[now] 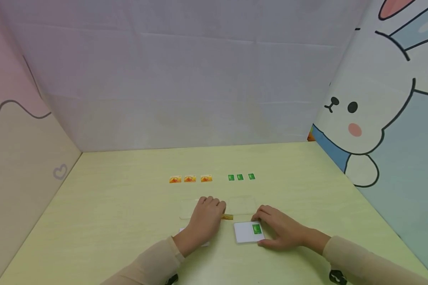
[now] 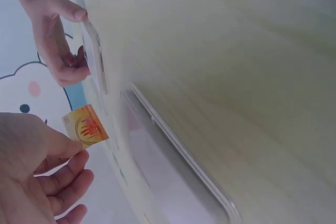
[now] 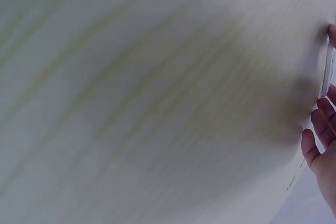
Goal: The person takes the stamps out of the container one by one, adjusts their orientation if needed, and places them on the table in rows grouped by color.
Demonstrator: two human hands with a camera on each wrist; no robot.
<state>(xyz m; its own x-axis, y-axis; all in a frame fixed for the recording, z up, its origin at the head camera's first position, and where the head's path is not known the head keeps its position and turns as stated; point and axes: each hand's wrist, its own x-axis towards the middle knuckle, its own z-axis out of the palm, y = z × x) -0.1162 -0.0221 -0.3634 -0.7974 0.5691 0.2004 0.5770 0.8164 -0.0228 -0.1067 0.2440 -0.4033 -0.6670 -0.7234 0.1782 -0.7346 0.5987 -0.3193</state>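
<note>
My left hand (image 1: 207, 219) pinches a small orange-and-yellow stamp (image 2: 85, 126) between thumb and forefinger; the other fingers are bent loosely. In the head view a strip of this stamp (image 1: 227, 217) shows right of the hand. Under the left wrist lies a shallow white case (image 2: 181, 177), mostly covered by the arm in the head view. My right hand (image 1: 279, 227) grips the right end of a second white case (image 1: 243, 232), with the thumb at its near edge and fingers at its far edge. A green stamp (image 1: 256, 229) lies at the right side of this case's face.
Farther back, three orange stamps (image 1: 190, 179) lie in a row on the left and three green stamps (image 1: 240, 177) on the right. Two clear plastic covers (image 1: 241, 206) lie side by side between the stamps and the cases. Printed cloth walls enclose the pale wooden table (image 1: 110, 206).
</note>
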